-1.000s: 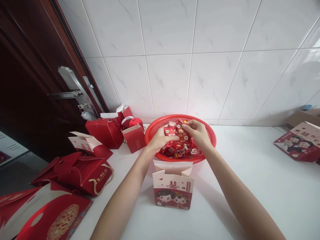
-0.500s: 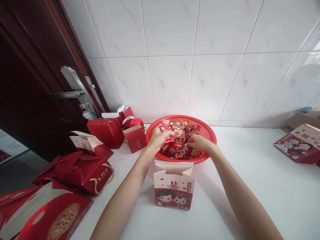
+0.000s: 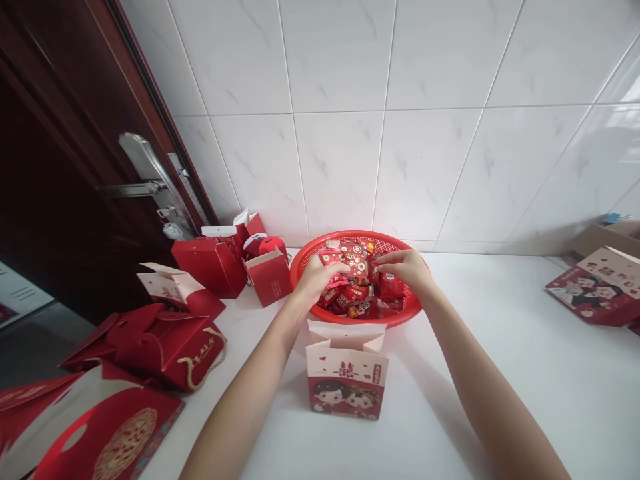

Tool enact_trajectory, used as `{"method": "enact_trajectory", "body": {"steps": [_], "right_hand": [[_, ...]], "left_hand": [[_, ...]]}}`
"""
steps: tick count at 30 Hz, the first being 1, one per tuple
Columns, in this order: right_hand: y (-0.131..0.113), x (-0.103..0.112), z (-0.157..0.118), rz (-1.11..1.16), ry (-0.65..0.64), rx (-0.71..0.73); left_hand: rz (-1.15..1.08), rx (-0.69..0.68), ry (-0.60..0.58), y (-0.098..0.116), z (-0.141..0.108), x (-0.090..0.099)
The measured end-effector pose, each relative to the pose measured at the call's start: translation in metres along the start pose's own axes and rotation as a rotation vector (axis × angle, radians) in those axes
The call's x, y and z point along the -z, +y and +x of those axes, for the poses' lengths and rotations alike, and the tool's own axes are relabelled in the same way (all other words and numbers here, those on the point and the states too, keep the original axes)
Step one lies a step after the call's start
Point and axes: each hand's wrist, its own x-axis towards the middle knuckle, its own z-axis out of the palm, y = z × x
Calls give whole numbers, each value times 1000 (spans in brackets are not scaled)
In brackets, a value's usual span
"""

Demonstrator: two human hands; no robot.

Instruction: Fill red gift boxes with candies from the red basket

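The right hand [image 3: 411, 269] has risen within the red basket [image 3: 360, 234] at centre frame, its fingers' hold undeterminable; the left hand's [image 3: 312, 280] fingers remain clamped on patterned packets [image 3: 356, 257], the only confirmed hold.

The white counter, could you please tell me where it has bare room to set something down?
Bare: right of the right forearm, between basket and far-right box; a smaller patch between left forearm and red boxes. Crowded: the left side.
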Motion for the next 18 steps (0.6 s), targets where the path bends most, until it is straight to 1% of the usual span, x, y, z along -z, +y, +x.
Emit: {"method": "enact_trajectory", "body": {"steps": [4, 6, 11, 18], "right_hand": [[-5, 0, 0, 331, -60, -93], [-6, -1, 1, 452, -77, -113], [-8, -3, 3, 627, -49, -138], [-9, -4, 6, 765, -15, -192]], "left_hand": [[11, 33, -32, 1, -2, -1], [5, 29, -48, 1, -2, -1], [-13, 10, -75, 2, -3, -1], [-8, 14, -80, 3, -4, -1]]}}
